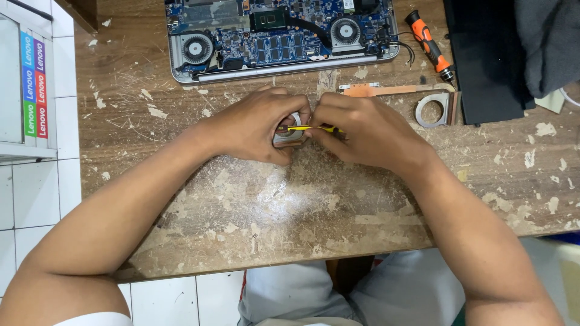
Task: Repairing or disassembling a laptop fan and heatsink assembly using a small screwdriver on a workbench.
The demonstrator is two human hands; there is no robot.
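My left hand (257, 124) is closed around a small round metal fan part (289, 136) on the worn wooden table (272, 205). My right hand (362, 130) grips a thin yellow tool (311, 128) whose tip lies across the fan part between both hands. Most of the part is hidden by my fingers. An opened laptop (281, 36) with a blue circuit board and two cooling fans lies just beyond my hands.
An orange and black screwdriver (430, 45) lies right of the laptop. A copper heat pipe with a metal ring bracket (432, 108) rests near my right hand. A black panel (483, 60) and grey cloth (553, 42) sit at the far right. White tiled floor lies to the left.
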